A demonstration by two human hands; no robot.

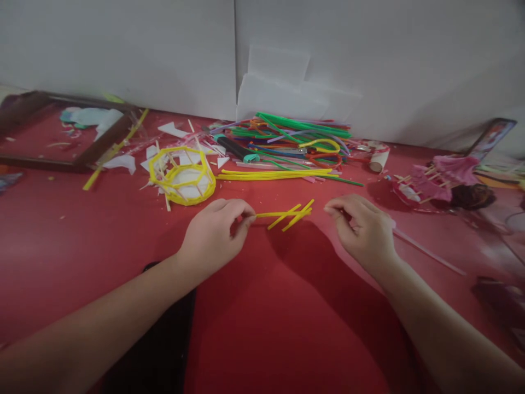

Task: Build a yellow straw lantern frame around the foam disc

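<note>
My left hand (219, 230) pinches the left end of a short yellow stick (279, 214) between thumb and fingertips. Across the right part of that stick lie short yellow pieces (298, 216), set at a slant. To their right, my right hand (361, 227) has its thumb and fingertips pressed together; anything between them is too small to make out. Behind my hands rests a bundle of long yellow sticks (274, 175). A yellow ring-shaped frame with thin struts (182, 175) stands behind my left hand.
Coloured pipe cleaners (287, 137) and a black and teal tool (235, 149) lie at the back. A brown frame (100, 142) is at left, a pink craft piece (435, 183) at right. A dark flat object (164, 334) lies under my left forearm.
</note>
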